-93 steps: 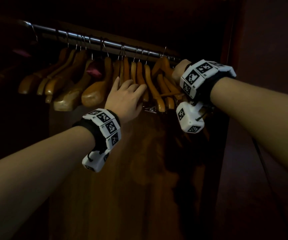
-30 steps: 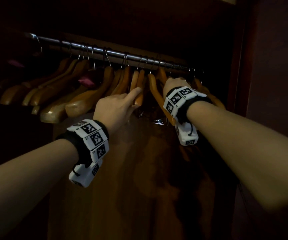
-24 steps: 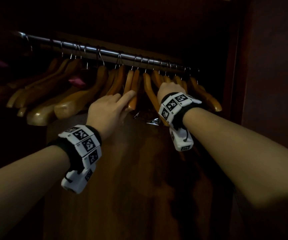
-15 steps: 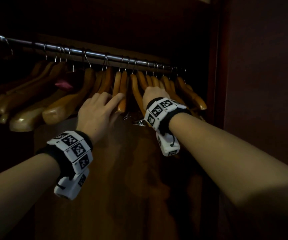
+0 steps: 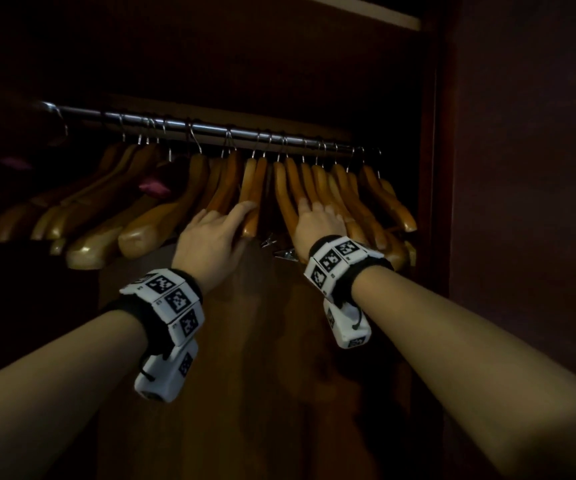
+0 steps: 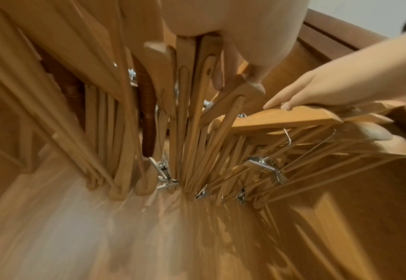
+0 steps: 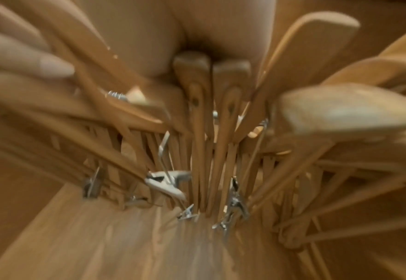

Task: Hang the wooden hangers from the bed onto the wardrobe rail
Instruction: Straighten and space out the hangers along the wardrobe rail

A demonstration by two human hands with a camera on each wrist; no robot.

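Still both hands [image 5: 210, 233] on hangers [image 5: 255, 188]

Hangers [image 5: 252, 195]: varnished wood, smooth, glossy, honey-toned; hooks thin bright metal wire. Rail [image 5: 210, 128] above hangers: polished metal, shiny. Clips [image 6: 164, 170] below hangers: shiny metal. Wardrobe back panel [image 5: 279, 375] behind hangers: wood veneer, grained, satin sheen.

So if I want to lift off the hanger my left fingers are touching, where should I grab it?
Grip that hanger high on its sloping wooden arm, near the metal hook, coming from the front. The arm faces you edge-on with a gap to its right, so the left hand probably fits there.
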